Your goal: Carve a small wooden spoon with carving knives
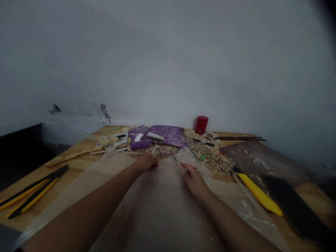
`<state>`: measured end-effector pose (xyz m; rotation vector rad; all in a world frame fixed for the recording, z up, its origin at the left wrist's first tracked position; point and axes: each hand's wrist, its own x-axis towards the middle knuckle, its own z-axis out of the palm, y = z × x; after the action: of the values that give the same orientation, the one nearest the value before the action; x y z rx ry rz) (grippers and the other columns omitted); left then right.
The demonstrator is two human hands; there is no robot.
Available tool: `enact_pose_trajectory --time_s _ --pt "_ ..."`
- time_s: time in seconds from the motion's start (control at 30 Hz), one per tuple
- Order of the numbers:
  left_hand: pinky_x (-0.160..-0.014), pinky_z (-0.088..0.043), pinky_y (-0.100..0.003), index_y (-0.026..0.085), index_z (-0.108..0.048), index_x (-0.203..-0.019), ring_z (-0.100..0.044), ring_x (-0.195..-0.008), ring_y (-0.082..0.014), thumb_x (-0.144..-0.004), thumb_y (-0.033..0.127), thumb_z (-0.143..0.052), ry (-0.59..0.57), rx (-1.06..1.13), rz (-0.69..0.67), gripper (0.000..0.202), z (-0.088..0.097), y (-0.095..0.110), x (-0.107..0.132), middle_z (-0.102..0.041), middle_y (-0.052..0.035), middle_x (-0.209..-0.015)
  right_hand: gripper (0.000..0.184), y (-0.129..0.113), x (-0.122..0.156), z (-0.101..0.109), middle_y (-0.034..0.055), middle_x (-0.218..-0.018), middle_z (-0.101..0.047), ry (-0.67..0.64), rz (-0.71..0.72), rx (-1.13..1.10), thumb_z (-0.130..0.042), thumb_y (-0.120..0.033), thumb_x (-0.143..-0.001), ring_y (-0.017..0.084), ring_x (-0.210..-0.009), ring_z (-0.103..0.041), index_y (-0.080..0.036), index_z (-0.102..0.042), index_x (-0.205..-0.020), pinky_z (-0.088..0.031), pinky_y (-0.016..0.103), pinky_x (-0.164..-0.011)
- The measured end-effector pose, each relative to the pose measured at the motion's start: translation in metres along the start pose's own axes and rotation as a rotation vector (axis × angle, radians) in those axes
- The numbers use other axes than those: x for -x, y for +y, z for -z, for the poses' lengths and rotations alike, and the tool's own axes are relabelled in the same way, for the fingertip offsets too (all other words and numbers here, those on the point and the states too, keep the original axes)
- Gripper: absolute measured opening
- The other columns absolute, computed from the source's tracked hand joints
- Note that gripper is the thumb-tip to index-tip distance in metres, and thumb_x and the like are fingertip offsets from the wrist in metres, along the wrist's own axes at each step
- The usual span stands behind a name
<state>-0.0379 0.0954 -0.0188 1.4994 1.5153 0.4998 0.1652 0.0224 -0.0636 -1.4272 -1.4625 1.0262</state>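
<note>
My left hand [145,162] grips a small pale piece of carved wood [155,151], which sticks up past the fingers. My right hand [194,180] is closed around a slim wooden-handled carving knife [180,166], with its metal tip showing at the right of the fingers. The two hands are close together and apart from each other, above a sheet of clear plastic [162,206]. Loose wood shavings [202,152] lie just beyond them.
Purple cutting mats [168,135] and a red canister [201,125] stand by the white wall. A yellow utility knife [259,194] lies at right, and black-and-yellow tools [31,192] lie at left. Wood offcuts, dark sticks and a black board surround the plastic.
</note>
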Motion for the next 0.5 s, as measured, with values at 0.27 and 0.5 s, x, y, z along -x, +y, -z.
enact_pose_trajectory --time_s 0.27,0.5 --pt "-0.063 -0.049 -0.030 0.015 -0.059 -0.093 -0.062 -0.075 -0.0181 -0.080 0.026 -0.054 -0.044 -0.106 -0.090 0.018 0.025 0.026 0.012 -0.063 -0.0070 -0.088 0.028 -0.014 0.006 0.000 0.0070 -0.110 -0.055 0.102 -0.289 -0.213 -0.052 -0.030 -0.089 0.020 -0.089 -0.058 -0.016 -0.052 -0.113 -0.050 0.039 -0.073" --pt "-0.041 -0.037 -0.023 0.016 -0.056 -0.061 -0.052 -0.041 -0.0139 -0.058 0.021 -0.066 -0.322 0.005 0.007 0.012 -0.004 0.003 0.035 -0.055 0.0016 -0.044 0.029 -0.016 0.005 0.002 0.0071 -0.111 -0.055 0.147 -0.385 -0.377 -0.052 -0.031 -0.089 0.020 -0.090 -0.058 -0.016 -0.052 -0.114 -0.049 0.039 -0.074"
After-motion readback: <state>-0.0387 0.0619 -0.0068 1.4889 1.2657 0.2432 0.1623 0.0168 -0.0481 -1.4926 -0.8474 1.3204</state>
